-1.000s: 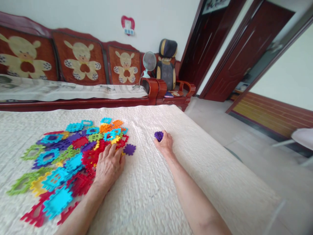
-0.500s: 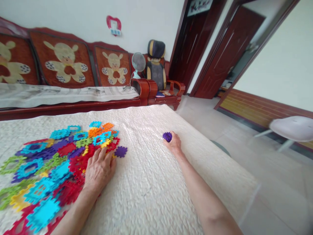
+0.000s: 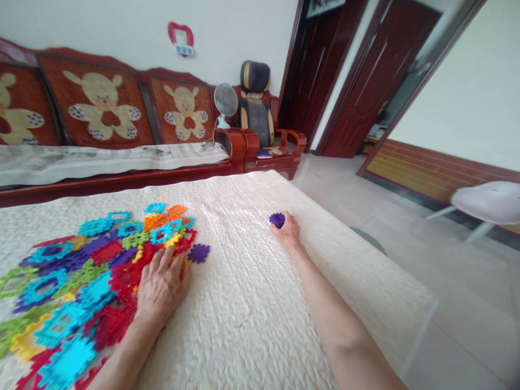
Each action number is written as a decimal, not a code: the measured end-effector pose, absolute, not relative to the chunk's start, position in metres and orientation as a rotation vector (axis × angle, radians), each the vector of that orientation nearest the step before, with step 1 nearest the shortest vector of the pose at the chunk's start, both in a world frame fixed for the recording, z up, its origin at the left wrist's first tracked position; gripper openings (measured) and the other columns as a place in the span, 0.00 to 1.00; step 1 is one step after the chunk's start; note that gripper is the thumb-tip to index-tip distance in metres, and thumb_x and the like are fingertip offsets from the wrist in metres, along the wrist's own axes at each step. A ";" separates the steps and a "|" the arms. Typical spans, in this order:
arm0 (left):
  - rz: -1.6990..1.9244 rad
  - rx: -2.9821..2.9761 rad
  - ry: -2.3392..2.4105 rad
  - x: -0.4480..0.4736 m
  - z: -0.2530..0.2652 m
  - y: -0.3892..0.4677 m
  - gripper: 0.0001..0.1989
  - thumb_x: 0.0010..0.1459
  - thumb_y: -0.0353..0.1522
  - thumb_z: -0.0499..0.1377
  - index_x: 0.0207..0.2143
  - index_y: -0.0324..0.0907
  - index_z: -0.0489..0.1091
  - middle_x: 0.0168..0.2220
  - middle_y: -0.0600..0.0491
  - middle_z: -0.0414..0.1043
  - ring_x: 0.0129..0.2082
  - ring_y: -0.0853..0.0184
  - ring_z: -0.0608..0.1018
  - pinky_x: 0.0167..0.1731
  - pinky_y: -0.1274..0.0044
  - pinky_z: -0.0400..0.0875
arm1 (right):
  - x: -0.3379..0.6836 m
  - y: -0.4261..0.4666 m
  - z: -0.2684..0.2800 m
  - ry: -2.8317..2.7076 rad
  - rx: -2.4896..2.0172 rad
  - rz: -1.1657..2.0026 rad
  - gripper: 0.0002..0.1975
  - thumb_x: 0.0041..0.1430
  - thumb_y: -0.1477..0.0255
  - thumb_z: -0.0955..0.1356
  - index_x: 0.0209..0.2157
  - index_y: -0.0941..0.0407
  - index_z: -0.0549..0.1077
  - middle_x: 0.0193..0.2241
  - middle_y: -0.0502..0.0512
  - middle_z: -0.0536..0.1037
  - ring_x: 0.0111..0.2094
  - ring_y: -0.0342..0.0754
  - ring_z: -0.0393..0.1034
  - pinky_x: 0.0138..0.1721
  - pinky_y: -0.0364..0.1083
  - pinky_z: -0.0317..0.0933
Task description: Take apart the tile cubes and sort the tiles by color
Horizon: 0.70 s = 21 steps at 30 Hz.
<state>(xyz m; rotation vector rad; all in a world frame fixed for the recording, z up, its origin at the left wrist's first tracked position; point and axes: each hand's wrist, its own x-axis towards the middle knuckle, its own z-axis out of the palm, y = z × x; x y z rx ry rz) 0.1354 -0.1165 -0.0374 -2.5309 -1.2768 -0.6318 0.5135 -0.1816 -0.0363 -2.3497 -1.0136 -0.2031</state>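
Observation:
My right hand (image 3: 289, 232) is closed around a dark purple toothed piece (image 3: 277, 220), perhaps more than one stacked, low over the right part of the cream quilted cover (image 3: 239, 303). My left hand (image 3: 160, 281) rests with fingers spread on the near right edge of a heap of toothed plastic building pieces. Red pieces (image 3: 124, 276) lie beside and partly under it. A flat purple square piece (image 3: 199, 253) lies just right of its fingertips. A yellow piece (image 3: 173, 240) is just beyond them. Whatever lies beneath the palm is hidden.
The heap spreads left with blue pieces (image 3: 67, 363), green pieces (image 3: 18, 281) and orange pieces (image 3: 158, 220). Behind the covered surface stands a wooden sofa (image 3: 174, 172) with a small fan (image 3: 225, 100). A pale chair (image 3: 489, 203) stands on the floor at right.
The view has turned slightly. My right hand, still holding the purple piece, appears a little higher in the picture. My left hand stays on the heap.

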 end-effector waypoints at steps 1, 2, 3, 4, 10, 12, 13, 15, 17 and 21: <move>-0.636 -2.534 -1.279 0.135 -0.037 -0.117 0.19 0.65 0.37 0.51 0.53 0.43 0.74 0.57 0.41 0.70 0.59 0.49 0.68 0.50 0.60 0.70 | 0.516 -0.180 -0.037 -1.010 -2.348 -0.211 0.28 0.51 0.64 0.70 0.54 0.55 0.69 0.44 0.59 0.77 0.46 0.55 0.70 0.49 0.51 0.62; -0.640 -2.537 -1.282 0.136 -0.036 -0.117 0.19 0.64 0.37 0.51 0.52 0.44 0.74 0.57 0.42 0.70 0.59 0.49 0.68 0.50 0.60 0.70 | 0.518 -0.179 -0.037 -1.006 -2.348 -0.218 0.28 0.51 0.65 0.70 0.54 0.55 0.69 0.44 0.59 0.77 0.46 0.55 0.70 0.49 0.51 0.62; -0.643 -2.541 -1.285 0.136 -0.036 -0.117 0.19 0.64 0.37 0.51 0.52 0.44 0.74 0.57 0.42 0.70 0.59 0.50 0.68 0.50 0.61 0.69 | 0.520 -0.177 -0.038 -0.999 -2.349 -0.223 0.27 0.51 0.65 0.70 0.54 0.55 0.70 0.44 0.59 0.77 0.45 0.55 0.70 0.48 0.51 0.62; -0.645 -2.545 -1.288 0.136 -0.035 -0.118 0.19 0.65 0.37 0.51 0.52 0.44 0.74 0.57 0.42 0.70 0.59 0.50 0.68 0.50 0.61 0.69 | 0.522 -0.176 -0.038 -0.990 -2.351 -0.226 0.27 0.51 0.65 0.71 0.53 0.55 0.70 0.44 0.59 0.77 0.45 0.55 0.70 0.48 0.51 0.62; -0.639 -2.546 -1.304 0.137 -0.034 -0.118 0.20 0.66 0.37 0.48 0.53 0.42 0.74 0.57 0.41 0.70 0.59 0.49 0.68 0.51 0.60 0.69 | 0.528 -0.174 -0.038 -0.962 -2.392 -0.199 0.28 0.52 0.65 0.70 0.55 0.55 0.69 0.46 0.61 0.76 0.47 0.56 0.70 0.49 0.51 0.61; -0.640 -2.552 -1.306 0.137 -0.034 -0.118 0.20 0.66 0.37 0.49 0.52 0.42 0.74 0.57 0.41 0.70 0.59 0.49 0.69 0.52 0.60 0.68 | 0.528 -0.174 -0.038 -0.959 -2.404 -0.196 0.30 0.52 0.64 0.70 0.57 0.56 0.67 0.47 0.62 0.75 0.48 0.57 0.69 0.50 0.52 0.61; -0.643 -2.556 -1.308 0.137 -0.035 -0.118 0.20 0.65 0.37 0.49 0.52 0.42 0.74 0.57 0.41 0.70 0.59 0.49 0.69 0.52 0.60 0.68 | 0.528 -0.174 -0.039 -0.957 -2.405 -0.199 0.31 0.52 0.64 0.70 0.58 0.57 0.67 0.48 0.63 0.75 0.48 0.57 0.69 0.50 0.52 0.61; -0.650 -2.560 -1.314 0.137 -0.035 -0.117 0.20 0.65 0.37 0.49 0.52 0.43 0.74 0.57 0.41 0.70 0.60 0.49 0.68 0.52 0.60 0.68 | 0.528 -0.175 -0.040 -0.958 -2.399 -0.202 0.33 0.52 0.64 0.70 0.59 0.57 0.66 0.49 0.63 0.74 0.49 0.58 0.69 0.51 0.53 0.60; -0.655 -2.557 -1.320 0.137 -0.036 -0.118 0.20 0.65 0.37 0.49 0.53 0.43 0.74 0.58 0.42 0.70 0.60 0.49 0.68 0.52 0.60 0.68 | 0.529 -0.175 -0.041 -0.962 -2.391 -0.200 0.33 0.52 0.64 0.70 0.59 0.57 0.66 0.49 0.64 0.74 0.49 0.58 0.69 0.51 0.53 0.60; -0.645 -2.541 -1.315 0.137 -0.036 -0.118 0.20 0.65 0.37 0.49 0.52 0.44 0.74 0.58 0.42 0.70 0.60 0.50 0.68 0.51 0.61 0.68 | 0.530 -0.174 -0.042 -0.970 -2.398 -0.194 0.31 0.52 0.66 0.69 0.58 0.58 0.66 0.49 0.64 0.74 0.49 0.59 0.68 0.52 0.54 0.60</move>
